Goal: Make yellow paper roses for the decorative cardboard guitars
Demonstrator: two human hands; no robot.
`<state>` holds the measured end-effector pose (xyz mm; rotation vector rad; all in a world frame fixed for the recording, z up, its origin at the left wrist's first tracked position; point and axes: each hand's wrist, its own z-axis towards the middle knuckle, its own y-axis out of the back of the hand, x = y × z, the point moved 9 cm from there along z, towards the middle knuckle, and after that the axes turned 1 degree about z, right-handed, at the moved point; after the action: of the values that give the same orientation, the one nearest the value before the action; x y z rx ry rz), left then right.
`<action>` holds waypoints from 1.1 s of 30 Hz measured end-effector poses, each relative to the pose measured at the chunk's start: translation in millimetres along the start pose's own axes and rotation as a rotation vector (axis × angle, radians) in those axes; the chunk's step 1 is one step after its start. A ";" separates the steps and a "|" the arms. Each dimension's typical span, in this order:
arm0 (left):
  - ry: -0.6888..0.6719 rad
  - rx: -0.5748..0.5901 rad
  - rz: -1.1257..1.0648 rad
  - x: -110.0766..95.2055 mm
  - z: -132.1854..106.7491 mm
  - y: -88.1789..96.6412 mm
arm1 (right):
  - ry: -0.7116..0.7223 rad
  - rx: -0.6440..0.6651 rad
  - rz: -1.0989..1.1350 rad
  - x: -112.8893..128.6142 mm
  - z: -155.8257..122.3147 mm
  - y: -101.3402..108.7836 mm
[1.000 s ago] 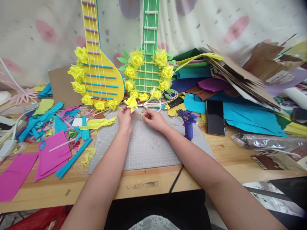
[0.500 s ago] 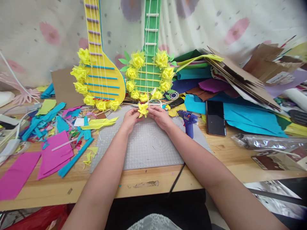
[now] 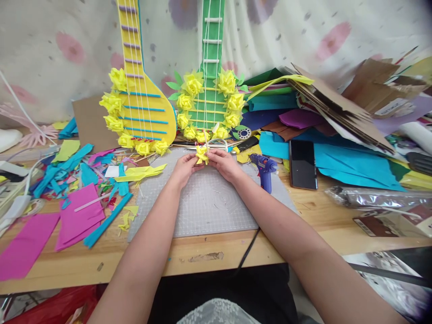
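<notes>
Between my two hands is a small yellow paper flower [image 3: 201, 154], with a thin stick rising from it. My left hand [image 3: 185, 169] pinches the flower from the left, fingers closed. From the right, my right hand [image 3: 223, 163] grips its edge with thumb and fingertips. Both hands are above the far part of a grey cutting mat [image 3: 216, 207]. Just behind stands a green paper guitar [image 3: 212, 85] ringed with yellow flowers. A yellow paper guitar [image 3: 151, 108] with blue strips and yellow flowers leans to its left. Scissors [image 3: 218, 143] lie behind my right hand.
A blue glue gun [image 3: 265, 171] stands right of my right hand, its cord [image 3: 249, 249] running off the table's front edge. Farther right are a phone [image 3: 303, 164], blue paper [image 3: 354, 168] and cardboard [image 3: 340, 108]. Pink sheets [image 3: 79, 216] and paper scraps cover the left side.
The yellow flower has turned slightly between my fingers, and its stick leans a little differently. Both hands stay in nearly the same place.
</notes>
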<state>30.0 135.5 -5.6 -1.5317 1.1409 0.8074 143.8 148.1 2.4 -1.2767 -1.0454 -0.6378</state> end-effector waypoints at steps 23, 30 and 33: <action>0.239 0.165 -0.203 19.2 -6.5 -20.2 | 0.181 -0.208 -0.015 11.3 2.7 19.0; 0.211 0.066 -0.194 17.0 -4.6 -12.3 | 0.182 -0.197 -0.046 11.3 2.9 18.3; 0.203 0.062 -0.194 15.9 -4.3 -10.8 | 0.192 -0.207 -0.069 12.2 3.2 19.5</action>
<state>45.1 127.6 -15.4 -1.6712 1.1309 0.4907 165.0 157.4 4.3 -1.3317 -0.8845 -0.9225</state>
